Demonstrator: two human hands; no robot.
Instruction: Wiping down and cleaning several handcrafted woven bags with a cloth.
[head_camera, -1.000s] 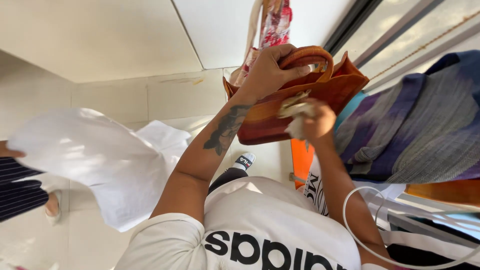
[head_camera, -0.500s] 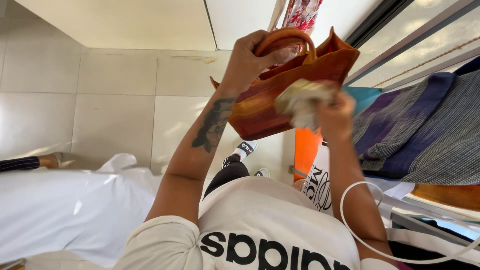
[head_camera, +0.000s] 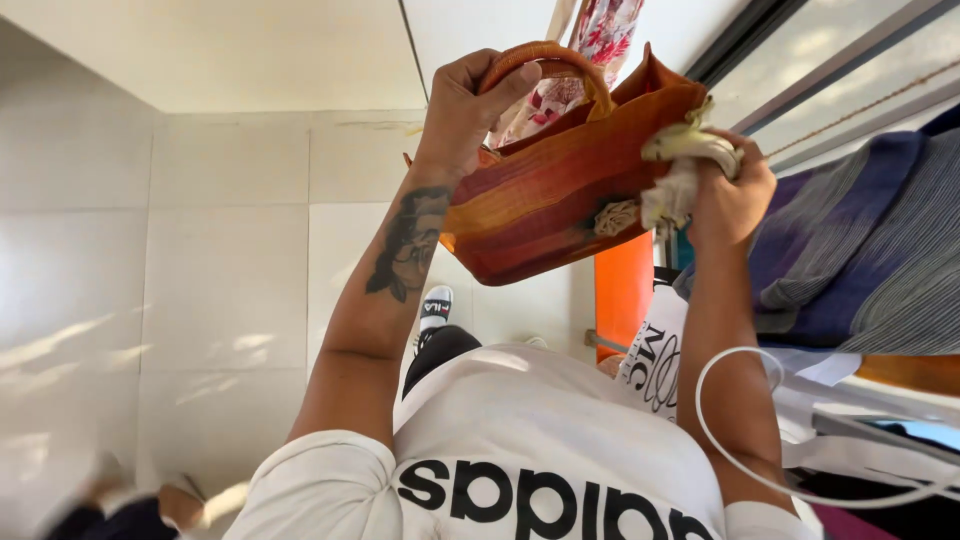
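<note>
My left hand (head_camera: 465, 110), on a tattooed forearm, grips the curved handle (head_camera: 545, 55) of a small woven bag (head_camera: 560, 200) striped in orange and red, and holds it up in front of me. My right hand (head_camera: 735, 190) is closed around a crumpled pale cloth (head_camera: 680, 165) that presses against the bag's right end. A small fabric flower sits on the bag's side. The bag's inside is hidden.
White floor tiles (head_camera: 200, 250) lie below. To the right are a blue and purple striped fabric (head_camera: 850, 260), an orange upright panel (head_camera: 622, 290) and a white printed bag (head_camera: 655, 350). A white cable (head_camera: 720, 440) loops by my right arm. Another person's foot (head_camera: 150, 500) shows bottom left.
The big white sheet at the left has gone out of view. The bag has turned its side to me, and my right hand with the cloth has shifted to the bag's right end.
</note>
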